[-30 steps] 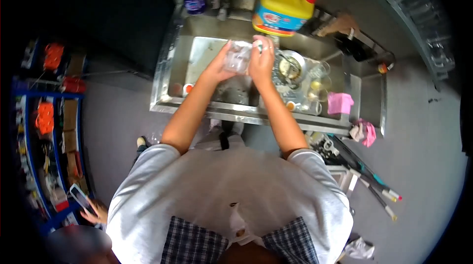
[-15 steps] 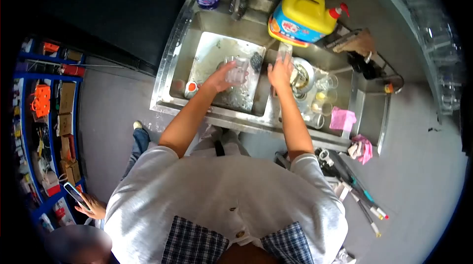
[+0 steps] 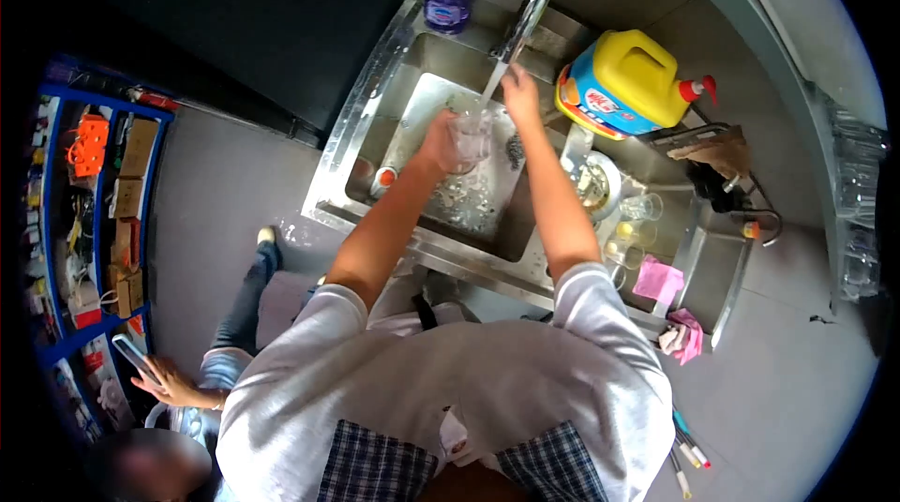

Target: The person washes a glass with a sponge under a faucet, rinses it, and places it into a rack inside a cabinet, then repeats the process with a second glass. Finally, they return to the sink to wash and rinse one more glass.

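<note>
In the head view my left hand [image 3: 437,140] is closed around a clear drinking glass [image 3: 471,142], held over the left sink basin [image 3: 431,94]. Running water [image 3: 494,80] falls from the tap [image 3: 525,22] to the glass. Beside the tap's outlet is my right hand [image 3: 521,97], its fingers loosely bent and apart, with nothing visible in them. A dark scouring pad [image 3: 515,150] lies in the basin, right of the glass. Close to my left forearm stands a small container with an orange-red top [image 3: 385,179].
A large yellow detergent jug [image 3: 626,85] and a purple soap bottle [image 3: 447,8] stand behind the basins. The right basin holds a plate [image 3: 600,185] and several glasses [image 3: 640,211]. Pink cloths [image 3: 658,280] lie at the right. At lower left, another person's hand [image 3: 173,384] holds a phone.
My right hand has moved from the right basin up to the tap, and water now runs. The glass in my left hand is now under the stream. The whole view has shifted.
</note>
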`<act>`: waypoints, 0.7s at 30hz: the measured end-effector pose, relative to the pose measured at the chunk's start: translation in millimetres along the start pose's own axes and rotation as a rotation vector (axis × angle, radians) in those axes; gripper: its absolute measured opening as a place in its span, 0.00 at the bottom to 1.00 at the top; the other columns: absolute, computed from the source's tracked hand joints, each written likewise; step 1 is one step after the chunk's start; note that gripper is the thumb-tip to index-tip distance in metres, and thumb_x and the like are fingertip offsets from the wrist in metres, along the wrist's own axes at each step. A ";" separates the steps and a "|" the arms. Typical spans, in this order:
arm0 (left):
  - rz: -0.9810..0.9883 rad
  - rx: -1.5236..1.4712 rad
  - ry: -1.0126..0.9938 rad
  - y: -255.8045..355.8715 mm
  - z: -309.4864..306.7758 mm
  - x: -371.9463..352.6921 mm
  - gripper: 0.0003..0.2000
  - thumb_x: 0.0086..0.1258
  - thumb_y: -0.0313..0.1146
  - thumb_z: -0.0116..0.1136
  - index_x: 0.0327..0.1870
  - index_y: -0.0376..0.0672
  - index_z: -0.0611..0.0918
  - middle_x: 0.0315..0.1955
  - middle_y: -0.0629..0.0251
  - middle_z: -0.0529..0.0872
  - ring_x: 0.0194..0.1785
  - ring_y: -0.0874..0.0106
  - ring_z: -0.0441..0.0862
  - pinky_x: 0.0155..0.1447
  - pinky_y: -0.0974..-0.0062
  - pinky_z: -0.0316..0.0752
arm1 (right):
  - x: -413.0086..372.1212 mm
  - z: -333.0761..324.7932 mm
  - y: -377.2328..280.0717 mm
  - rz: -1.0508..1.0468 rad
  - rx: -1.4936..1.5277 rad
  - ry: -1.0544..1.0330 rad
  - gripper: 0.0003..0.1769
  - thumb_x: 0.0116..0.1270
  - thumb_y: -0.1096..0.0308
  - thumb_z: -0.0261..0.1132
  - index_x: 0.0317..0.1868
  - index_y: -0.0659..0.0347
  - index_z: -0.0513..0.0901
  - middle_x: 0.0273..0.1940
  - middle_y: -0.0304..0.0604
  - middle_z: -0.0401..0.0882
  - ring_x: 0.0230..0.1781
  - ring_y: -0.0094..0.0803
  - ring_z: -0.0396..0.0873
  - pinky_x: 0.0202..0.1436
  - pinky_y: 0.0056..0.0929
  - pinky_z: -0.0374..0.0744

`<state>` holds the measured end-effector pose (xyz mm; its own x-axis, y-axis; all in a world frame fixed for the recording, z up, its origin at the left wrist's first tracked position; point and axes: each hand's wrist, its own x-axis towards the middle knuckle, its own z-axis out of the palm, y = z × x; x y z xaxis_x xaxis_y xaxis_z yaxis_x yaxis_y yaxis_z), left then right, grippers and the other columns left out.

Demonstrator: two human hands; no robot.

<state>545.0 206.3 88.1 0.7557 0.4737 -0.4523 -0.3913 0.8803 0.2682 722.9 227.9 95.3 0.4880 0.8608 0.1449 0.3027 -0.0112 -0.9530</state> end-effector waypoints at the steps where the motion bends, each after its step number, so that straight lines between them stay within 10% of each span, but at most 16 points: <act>1: 0.040 0.034 0.012 0.6 -5.1 13.7 0.19 0.62 0.46 0.48 0.50 0.49 0.80 0.44 0.63 0.83 0.47 0.60 0.81 0.52 0.47 0.72 | -13.1 -3.1 -2.6 0.222 0.099 -0.058 0.23 0.65 0.60 0.61 0.57 0.63 0.76 0.53 0.56 0.79 0.50 0.46 0.80 0.58 0.37 0.74; 4: 0.177 0.180 0.092 -3.1 -19.7 50.5 0.17 0.67 0.38 0.48 0.55 0.43 0.76 0.47 0.63 0.83 0.48 0.63 0.82 0.52 0.60 0.76 | -53.0 -13.8 -8.9 0.892 0.411 -0.211 0.27 0.66 0.63 0.61 0.63 0.64 0.70 0.56 0.53 0.76 0.50 0.48 0.79 0.55 0.46 0.76; 7: 0.361 0.539 0.195 -6.9 9.9 39.3 0.17 0.62 0.22 0.51 0.53 0.41 0.77 0.45 0.66 0.83 0.47 0.68 0.81 0.52 0.70 0.77 | -63.4 -16.3 -10.8 0.920 0.722 -0.363 0.27 0.63 0.70 0.59 0.63 0.63 0.69 0.53 0.51 0.78 0.48 0.46 0.80 0.43 0.47 0.81; 10: 0.896 1.206 0.190 -5.4 -31.6 64.2 0.21 0.55 0.18 0.51 0.53 0.43 0.79 0.42 0.55 0.85 0.41 0.60 0.85 0.48 0.63 0.80 | -57.7 1.9 -1.2 0.710 0.511 -0.149 0.28 0.59 0.76 0.54 0.63 0.64 0.70 0.50 0.50 0.79 0.47 0.43 0.81 0.36 0.41 0.82; 15: 0.460 1.916 0.588 32.3 -29.4 48.5 0.15 0.55 0.29 0.61 0.45 0.39 0.83 0.37 0.44 0.85 0.46 0.51 0.83 0.52 0.60 0.77 | -75.3 47.3 73.1 0.246 0.084 -0.144 0.19 0.61 0.75 0.55 0.55 0.64 0.76 0.38 0.42 0.82 0.33 0.30 0.79 0.34 0.29 0.77; 18: 0.564 1.718 0.663 27.6 -50.8 50.4 0.17 0.54 0.35 0.66 0.41 0.33 0.82 0.34 0.45 0.85 0.41 0.52 0.85 0.46 0.60 0.80 | -75.1 43.6 61.5 0.213 0.036 -0.110 0.23 0.64 0.65 0.62 0.57 0.65 0.75 0.42 0.44 0.81 0.40 0.37 0.79 0.44 0.31 0.76; 19: 0.103 1.339 0.568 36.7 -60.5 63.3 0.19 0.56 0.39 0.69 0.41 0.32 0.81 0.34 0.52 0.87 0.38 0.60 0.87 0.36 0.66 0.81 | -74.9 35.9 42.3 0.179 -0.013 -0.101 0.28 0.64 0.60 0.66 0.60 0.66 0.73 0.45 0.46 0.80 0.45 0.44 0.79 0.54 0.32 0.75; 21: 0.035 0.849 0.285 24.9 -44.2 43.5 0.13 0.63 0.36 0.64 0.42 0.37 0.81 0.33 0.60 0.86 0.28 0.75 0.80 0.26 0.81 0.72 | -72.3 14.3 11.3 0.376 0.372 -0.169 0.24 0.65 0.61 0.65 0.58 0.65 0.75 0.43 0.43 0.80 0.42 0.37 0.79 0.47 0.29 0.77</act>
<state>544.9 250.0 37.5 0.5476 0.5875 -0.5959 0.1945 0.6032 0.7735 679.4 172.8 70.3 0.3595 0.9020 -0.2390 -0.1912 -0.1795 -0.9650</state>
